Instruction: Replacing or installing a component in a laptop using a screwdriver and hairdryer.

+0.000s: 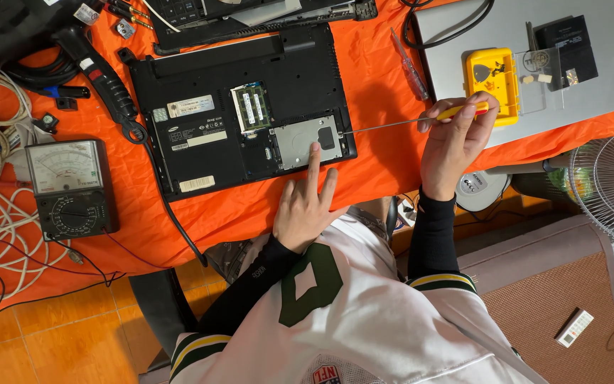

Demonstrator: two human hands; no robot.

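Orange cloth (385, 78): left hand (307, 206) pressing drive (300, 142)

laptops (243, 107): 3 | screwdrivers (421, 119): 1 | multimeters (69, 186): 1 | fans (609, 185): 1

A black laptop (239, 107) lay upside down on orange cloth, its silver drive (305, 140) exposed. A thin yellow-handled screwdriver (421, 119) pointed at the drive's right edge.
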